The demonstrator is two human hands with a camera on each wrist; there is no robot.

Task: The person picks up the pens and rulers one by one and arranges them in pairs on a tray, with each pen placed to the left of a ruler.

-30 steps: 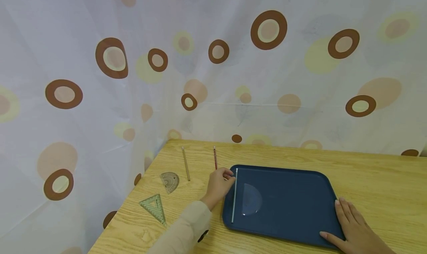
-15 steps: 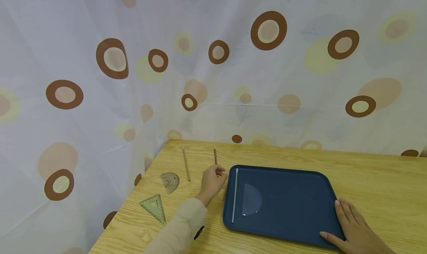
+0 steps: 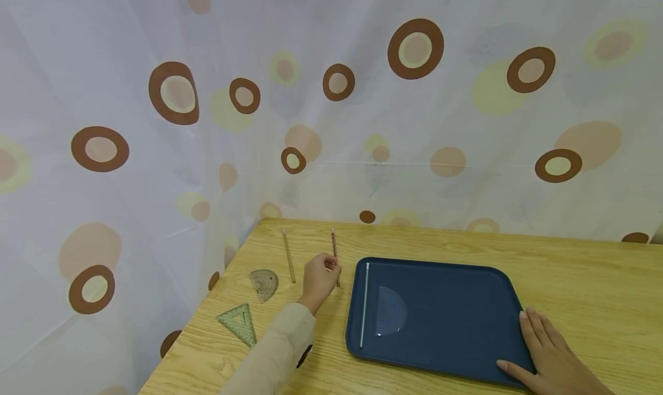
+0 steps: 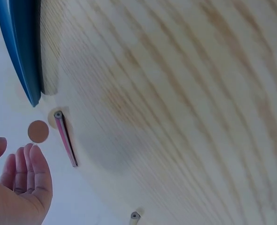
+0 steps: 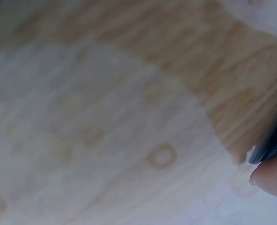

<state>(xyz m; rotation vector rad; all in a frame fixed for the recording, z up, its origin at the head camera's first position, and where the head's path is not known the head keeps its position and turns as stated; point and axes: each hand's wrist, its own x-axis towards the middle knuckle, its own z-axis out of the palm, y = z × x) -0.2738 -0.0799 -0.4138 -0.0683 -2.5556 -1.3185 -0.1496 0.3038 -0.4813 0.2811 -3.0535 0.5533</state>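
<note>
My left hand (image 3: pixel 318 277) is over the dark red pencil (image 3: pixel 334 243), left of the blue tray (image 3: pixel 445 320). In the left wrist view a gap shows between its thumb and loosely bent fingers, and the red pencil (image 4: pixel 65 139) lies apart from them on the table. The hand covers part of that pencil in the head view. On the tray lie a pale bluish pencil (image 3: pixel 365 303) and a clear protractor (image 3: pixel 391 311). At the tray's right front corner my right hand (image 3: pixel 551 346) rests with straight fingers along the edge, thumb over the front rim.
Left of the hand, a tan pencil (image 3: pixel 289 257), a greyish protractor (image 3: pixel 265 284) and a green set square (image 3: pixel 241 323) lie on the wooden table (image 3: pixel 595 280). A patterned curtain (image 3: pixel 331 124) rises behind the table and on its left.
My left hand has moved left from the tray's edge to the red pencil, uncovering the top of the bluish pencil's surroundings. My right hand and the tray stay put.
</note>
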